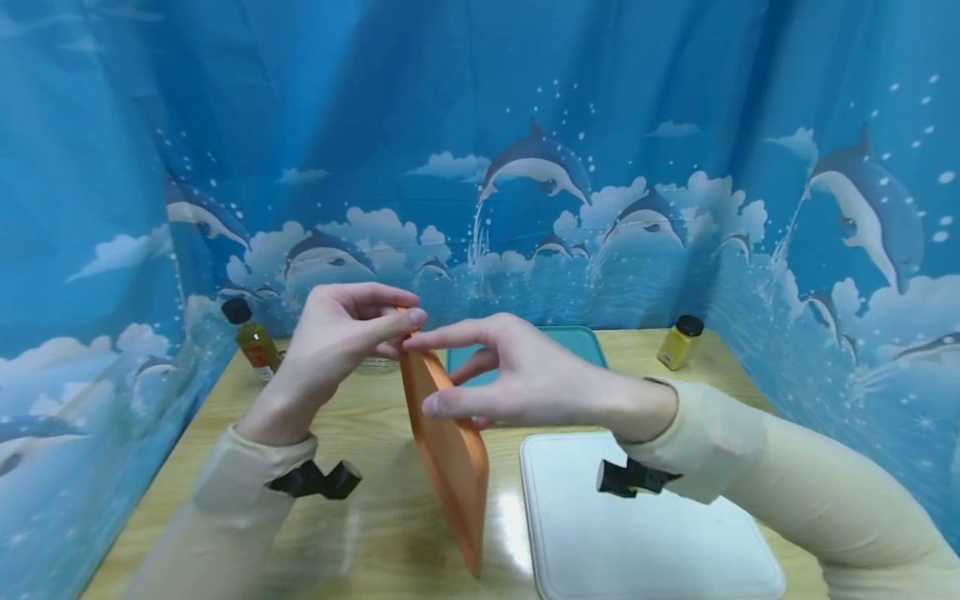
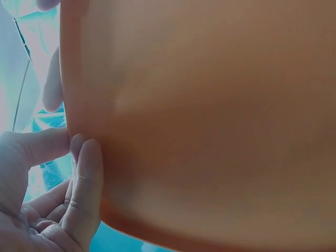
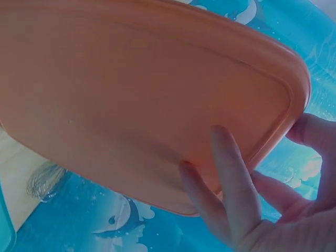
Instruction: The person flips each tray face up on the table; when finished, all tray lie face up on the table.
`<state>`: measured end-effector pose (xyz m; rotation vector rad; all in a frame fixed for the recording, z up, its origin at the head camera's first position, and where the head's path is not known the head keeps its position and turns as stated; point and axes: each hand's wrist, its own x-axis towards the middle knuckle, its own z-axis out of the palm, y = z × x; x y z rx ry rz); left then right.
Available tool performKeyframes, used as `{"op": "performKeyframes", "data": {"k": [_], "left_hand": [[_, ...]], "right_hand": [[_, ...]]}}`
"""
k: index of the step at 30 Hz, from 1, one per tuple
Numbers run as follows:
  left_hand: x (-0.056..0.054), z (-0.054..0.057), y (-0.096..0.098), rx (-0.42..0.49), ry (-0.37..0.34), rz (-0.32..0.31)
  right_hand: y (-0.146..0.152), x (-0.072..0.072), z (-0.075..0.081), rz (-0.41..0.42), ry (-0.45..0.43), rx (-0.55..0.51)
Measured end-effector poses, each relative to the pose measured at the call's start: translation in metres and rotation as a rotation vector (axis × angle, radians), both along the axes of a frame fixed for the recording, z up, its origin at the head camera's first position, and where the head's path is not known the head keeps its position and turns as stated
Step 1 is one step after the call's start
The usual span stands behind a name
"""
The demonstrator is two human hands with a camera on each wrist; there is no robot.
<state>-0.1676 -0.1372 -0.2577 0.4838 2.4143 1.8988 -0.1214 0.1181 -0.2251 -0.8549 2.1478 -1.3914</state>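
Observation:
An orange tray (image 1: pixel 450 454) with a raised rim stands steeply tilted over the table, its lower corner pointing toward me. At its top corner the left hand (image 1: pixel 341 346) pinches the rim between thumb and fingers; the left wrist view shows the left fingertips (image 2: pixel 89 157) lapping over the rim. My right hand (image 1: pixel 517 375) holds the tray's edge just right of the left hand, its index finger reaching to the top corner and its thumb at the near rim. In the right wrist view two right fingers (image 3: pixel 231 173) lie against the broad face.
A white tray (image 1: pixel 637 533) lies at the front right. Behind the hands is a teal tray (image 1: pixel 573 337), partly hidden. An oil bottle (image 1: pixel 257 342) stands back left, a yellow bottle with black cap (image 1: pixel 680 343) back right. A wire whisk (image 3: pixel 46 181) shows in the right wrist view.

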Motion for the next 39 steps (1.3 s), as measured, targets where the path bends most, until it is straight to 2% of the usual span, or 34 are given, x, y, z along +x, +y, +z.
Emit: {"op": "performKeyframes", "data": {"k": [6, 10, 17, 26, 33, 39], "left_hand": [[-0.004, -0.002, 0.005, -0.007, -0.006, 0.005], [-0.007, -0.003, 0.008, -0.013, -0.002, -0.008], [-0.014, -0.006, 0.013, -0.018, 0.023, -0.035], [-0.018, -0.011, 0.016, -0.037, 0.054, -0.109], [-0.015, -0.024, 0.004, -0.12, -0.015, -0.159], [-0.017, -0.046, -0.012, -0.23, -0.088, -0.197]], "right_hand": [[-0.002, -0.003, 0.007, 0.048, 0.185, 0.08], [-0.003, -0.006, 0.009, 0.023, 0.252, 0.153], [-0.002, -0.011, 0.013, -0.028, 0.218, 0.228], [0.011, -0.019, 0.014, -0.095, 0.202, 0.303], [0.03, -0.023, 0.008, -0.171, 0.136, 0.252], [0.053, -0.024, 0.008, -0.249, 0.115, 0.179]]}}
